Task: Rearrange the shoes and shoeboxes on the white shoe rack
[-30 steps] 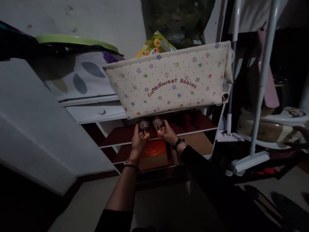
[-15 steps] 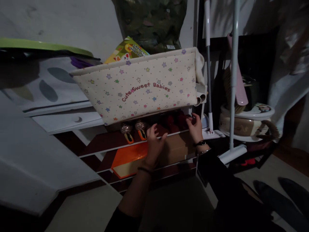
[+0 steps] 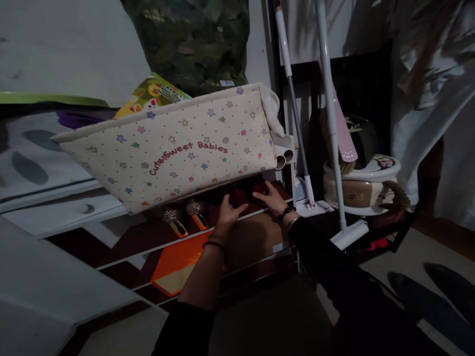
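A pair of dark red shoes [image 3: 241, 194] sits on the upper shelf [image 3: 148, 237] of a low white-edged rack, under a cream fabric basket [image 3: 174, 148] printed with stars and "Cute Sweet Babies". My left hand [image 3: 227, 215] wraps fingers and thumb around the nearer red shoe. My right hand [image 3: 272, 199], with a watch on its wrist, lies on the other red shoe at the shelf's right end. Two glittery shoes with orange insoles [image 3: 183, 217] stand on the same shelf, left of my hands and untouched.
An orange flat box [image 3: 174, 262] and a brown carton [image 3: 256, 237] lie on the shelf below. Mop and broom poles [image 3: 330, 128] lean at the right beside stacked basins [image 3: 361, 183]. A white panel [image 3: 44, 277] slopes at the left. Dark footwear [image 3: 445, 282] lies on the floor.
Both hands let go of the glittery shoes, which now stand on the shelf, and moved right to the red shoes. The view turned to the right.
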Demonstrator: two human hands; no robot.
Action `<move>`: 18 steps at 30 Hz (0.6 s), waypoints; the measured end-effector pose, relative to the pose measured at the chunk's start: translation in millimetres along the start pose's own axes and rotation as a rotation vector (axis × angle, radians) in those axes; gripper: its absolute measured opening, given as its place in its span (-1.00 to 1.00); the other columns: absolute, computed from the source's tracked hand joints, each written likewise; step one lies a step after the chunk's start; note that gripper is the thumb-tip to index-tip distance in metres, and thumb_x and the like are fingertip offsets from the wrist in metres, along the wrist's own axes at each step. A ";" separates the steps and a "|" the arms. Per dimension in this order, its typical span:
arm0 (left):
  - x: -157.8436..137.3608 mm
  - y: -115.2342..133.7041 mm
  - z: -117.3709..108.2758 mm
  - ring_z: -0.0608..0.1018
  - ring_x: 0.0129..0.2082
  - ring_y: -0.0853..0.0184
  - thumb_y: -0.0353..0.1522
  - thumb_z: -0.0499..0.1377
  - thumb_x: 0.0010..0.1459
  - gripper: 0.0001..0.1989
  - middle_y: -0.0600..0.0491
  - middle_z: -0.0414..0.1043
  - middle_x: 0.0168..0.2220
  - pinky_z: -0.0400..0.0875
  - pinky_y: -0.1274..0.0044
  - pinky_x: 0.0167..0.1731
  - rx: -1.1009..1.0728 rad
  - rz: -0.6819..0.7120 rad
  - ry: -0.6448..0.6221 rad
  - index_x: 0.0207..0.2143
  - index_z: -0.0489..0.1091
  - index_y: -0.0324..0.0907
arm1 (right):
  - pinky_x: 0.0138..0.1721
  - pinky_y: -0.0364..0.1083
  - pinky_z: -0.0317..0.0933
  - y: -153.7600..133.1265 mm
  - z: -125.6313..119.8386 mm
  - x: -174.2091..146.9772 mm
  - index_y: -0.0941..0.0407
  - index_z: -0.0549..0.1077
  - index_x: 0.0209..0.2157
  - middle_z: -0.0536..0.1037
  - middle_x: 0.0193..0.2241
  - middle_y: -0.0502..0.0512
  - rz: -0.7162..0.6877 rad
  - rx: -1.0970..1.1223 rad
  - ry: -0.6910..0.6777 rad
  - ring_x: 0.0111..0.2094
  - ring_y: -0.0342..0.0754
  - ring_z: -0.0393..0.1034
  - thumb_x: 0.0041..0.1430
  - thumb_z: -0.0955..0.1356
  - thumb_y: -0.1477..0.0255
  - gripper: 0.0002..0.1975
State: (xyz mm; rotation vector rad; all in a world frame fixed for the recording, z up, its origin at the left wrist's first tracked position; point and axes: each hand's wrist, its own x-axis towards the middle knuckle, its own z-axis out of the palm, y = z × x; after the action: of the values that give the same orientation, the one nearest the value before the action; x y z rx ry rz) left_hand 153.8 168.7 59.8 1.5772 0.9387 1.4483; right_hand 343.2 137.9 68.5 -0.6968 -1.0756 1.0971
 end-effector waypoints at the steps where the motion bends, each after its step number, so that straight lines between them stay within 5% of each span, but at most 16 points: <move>1: -0.9 1.5 -0.7 0.62 0.03 0.14 -0.37 0.53 -0.25 -0.23 -0.13 0.56 0.02 0.46 0.16 0.17 -0.018 -0.027 0.000 0.04 0.33 -0.17 | -0.32 -0.12 0.44 0.9 -0.9 -0.3 0.07 0.31 0.29 0.58 -0.27 0.02 0.010 0.003 -0.012 -0.26 -0.05 0.50 -0.13 0.63 0.28 -0.06; 5: -4.0 4.3 2.0 0.60 0.08 0.11 -0.35 0.54 -0.27 -0.19 -0.18 0.52 0.12 0.43 0.16 0.20 -0.083 -0.070 0.002 0.06 0.30 -0.17 | -0.34 -0.11 0.48 1.0 -5.8 -2.5 0.04 0.29 0.31 0.54 -0.33 -0.04 0.020 0.022 -0.041 -0.32 -0.09 0.47 -0.13 0.64 0.24 -0.03; 13: -6.2 2.8 9.0 0.60 0.08 0.11 -0.29 0.54 -0.23 -0.21 -0.19 0.52 0.11 0.50 0.19 0.13 -0.122 -0.054 -0.012 0.06 0.29 -0.15 | -0.18 -0.05 0.58 -5.9 -6.2 -4.6 0.01 0.41 0.22 0.57 0.02 0.08 -0.028 -0.022 -0.129 -0.13 -0.06 0.49 -0.10 0.62 0.23 -0.18; 18: -3.0 2.3 11.4 0.59 0.08 0.11 -0.34 0.53 -0.27 -0.21 -0.16 0.53 0.08 0.46 0.18 0.16 -0.129 -0.050 0.032 0.04 0.30 -0.16 | -0.23 -0.08 0.56 -5.7 -8.6 -5.8 -0.01 0.35 0.27 0.60 -0.07 0.06 0.032 -0.006 -0.101 -0.23 -0.08 0.52 -0.07 0.62 0.26 -0.14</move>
State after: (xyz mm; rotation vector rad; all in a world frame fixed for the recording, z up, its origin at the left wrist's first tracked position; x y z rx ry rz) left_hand 165.0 164.3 60.2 1.4311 0.8790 1.4735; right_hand 352.8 131.0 68.4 -0.6711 -1.1568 1.1672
